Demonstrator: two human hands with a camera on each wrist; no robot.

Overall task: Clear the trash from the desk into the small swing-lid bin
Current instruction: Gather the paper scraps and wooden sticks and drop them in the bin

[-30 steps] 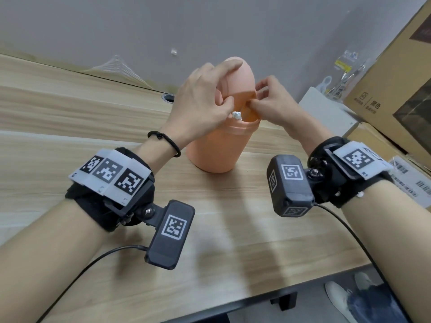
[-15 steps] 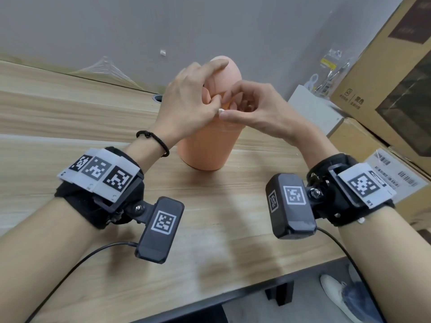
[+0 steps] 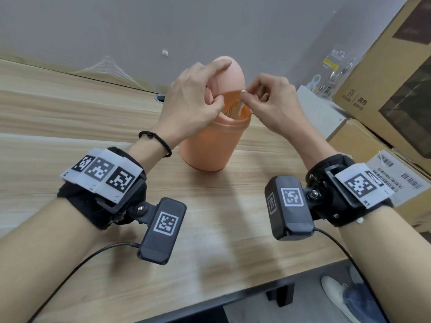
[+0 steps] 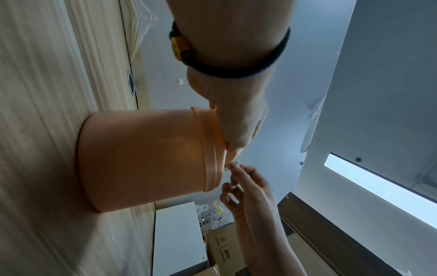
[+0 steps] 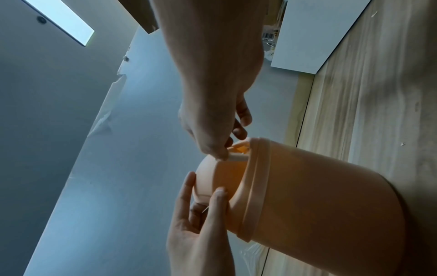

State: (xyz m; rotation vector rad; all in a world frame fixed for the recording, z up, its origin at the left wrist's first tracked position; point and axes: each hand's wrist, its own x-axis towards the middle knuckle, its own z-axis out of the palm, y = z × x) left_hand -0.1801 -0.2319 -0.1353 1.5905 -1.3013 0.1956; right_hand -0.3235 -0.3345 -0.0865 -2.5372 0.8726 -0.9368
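**Swing lid held open, scrap at the opening**

Left hand (image 3: 191, 101) grips the swing lid (image 3: 229, 73), thumb and fingers clamped on it, tilting it open. The peach bin (image 3: 210, 145) stands upright on the wooden desk (image 3: 210, 229). Right hand (image 3: 272, 101) pinches a small pale scrap (image 3: 243, 91) between thumb and forefinger at the opening.

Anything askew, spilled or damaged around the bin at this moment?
Nothing spilled or damaged. The bin stands upright on the desk; its swing lid is tilted only because the left hand holds it open.
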